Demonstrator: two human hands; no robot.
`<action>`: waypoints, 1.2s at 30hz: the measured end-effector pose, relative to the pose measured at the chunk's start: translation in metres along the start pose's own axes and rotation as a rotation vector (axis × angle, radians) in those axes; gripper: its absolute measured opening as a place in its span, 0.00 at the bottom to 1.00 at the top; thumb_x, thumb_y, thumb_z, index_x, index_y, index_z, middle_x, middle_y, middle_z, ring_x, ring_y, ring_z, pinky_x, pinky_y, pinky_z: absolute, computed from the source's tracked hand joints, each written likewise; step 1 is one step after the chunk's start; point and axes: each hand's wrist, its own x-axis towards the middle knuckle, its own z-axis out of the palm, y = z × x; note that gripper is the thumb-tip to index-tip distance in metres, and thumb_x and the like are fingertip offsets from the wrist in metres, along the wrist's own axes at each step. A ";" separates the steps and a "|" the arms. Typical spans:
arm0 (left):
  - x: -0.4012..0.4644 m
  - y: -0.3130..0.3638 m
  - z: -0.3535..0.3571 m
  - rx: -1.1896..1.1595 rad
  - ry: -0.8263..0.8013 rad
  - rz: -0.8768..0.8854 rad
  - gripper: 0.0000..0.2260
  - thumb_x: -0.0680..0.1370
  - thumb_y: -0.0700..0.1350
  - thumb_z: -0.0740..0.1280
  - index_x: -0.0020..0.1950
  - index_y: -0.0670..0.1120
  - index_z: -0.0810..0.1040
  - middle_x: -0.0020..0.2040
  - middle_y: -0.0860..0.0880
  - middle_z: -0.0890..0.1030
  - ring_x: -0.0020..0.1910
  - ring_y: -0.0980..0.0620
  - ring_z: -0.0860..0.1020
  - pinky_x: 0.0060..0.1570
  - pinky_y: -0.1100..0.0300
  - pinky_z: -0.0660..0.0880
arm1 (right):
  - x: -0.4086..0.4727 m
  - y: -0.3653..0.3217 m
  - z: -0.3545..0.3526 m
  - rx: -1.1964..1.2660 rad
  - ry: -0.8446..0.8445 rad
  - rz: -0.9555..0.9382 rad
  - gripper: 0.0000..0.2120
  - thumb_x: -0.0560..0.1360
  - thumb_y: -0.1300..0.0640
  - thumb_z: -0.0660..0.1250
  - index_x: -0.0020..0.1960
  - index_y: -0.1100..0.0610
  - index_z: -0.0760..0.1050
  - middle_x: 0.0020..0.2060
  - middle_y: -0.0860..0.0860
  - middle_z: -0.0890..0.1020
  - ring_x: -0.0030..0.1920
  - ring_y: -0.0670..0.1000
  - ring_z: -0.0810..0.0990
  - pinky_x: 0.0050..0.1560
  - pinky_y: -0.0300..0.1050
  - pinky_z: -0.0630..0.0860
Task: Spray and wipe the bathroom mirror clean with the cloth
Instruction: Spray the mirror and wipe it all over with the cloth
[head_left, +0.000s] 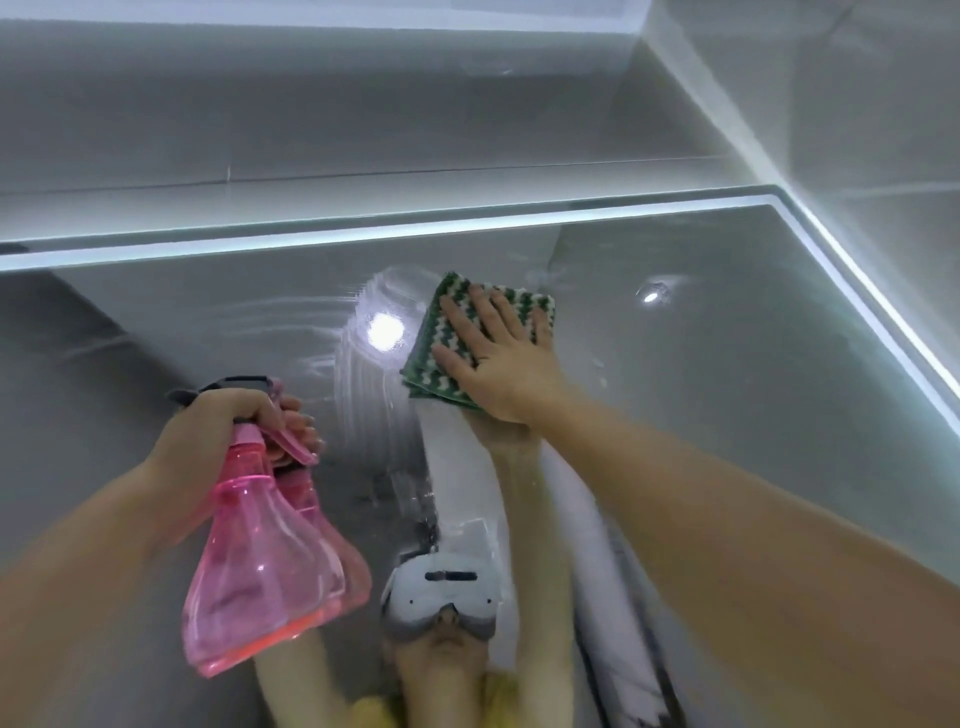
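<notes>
Wiping step: right hand (506, 358) flat, pressing cloth (441, 358) on mirror (727, 338) near its top edge, left hand (218, 441) gripping spray bottle (260, 561); next, probably sweep across the wet streaks.

Count: 1 green-white cloth (483, 332) under right-hand fingers (467, 319); 1 pink spray bottle (260, 561) within left-hand fingers (244, 402); 1 mirror (727, 332).
</notes>
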 end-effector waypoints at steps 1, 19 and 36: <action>-0.006 0.003 0.007 0.013 0.002 0.012 0.14 0.60 0.36 0.63 0.45 0.39 0.72 0.32 0.46 0.77 0.34 0.48 0.77 0.49 0.48 0.75 | -0.006 0.008 0.001 -0.007 0.013 0.005 0.29 0.79 0.36 0.41 0.76 0.42 0.35 0.76 0.47 0.36 0.75 0.48 0.35 0.72 0.58 0.30; -0.012 0.006 0.019 0.085 0.093 0.032 0.13 0.58 0.36 0.62 0.42 0.38 0.73 0.33 0.45 0.75 0.35 0.46 0.75 0.48 0.49 0.76 | -0.089 -0.041 0.039 -0.003 -0.039 -0.090 0.28 0.74 0.34 0.29 0.70 0.38 0.26 0.70 0.44 0.26 0.70 0.47 0.23 0.68 0.58 0.24; -0.012 0.002 0.017 0.078 0.064 0.076 0.16 0.57 0.35 0.63 0.44 0.37 0.74 0.33 0.44 0.75 0.35 0.46 0.76 0.42 0.53 0.80 | -0.055 -0.017 0.020 -0.059 -0.028 -0.030 0.27 0.78 0.37 0.34 0.73 0.41 0.28 0.74 0.47 0.30 0.72 0.48 0.27 0.70 0.57 0.26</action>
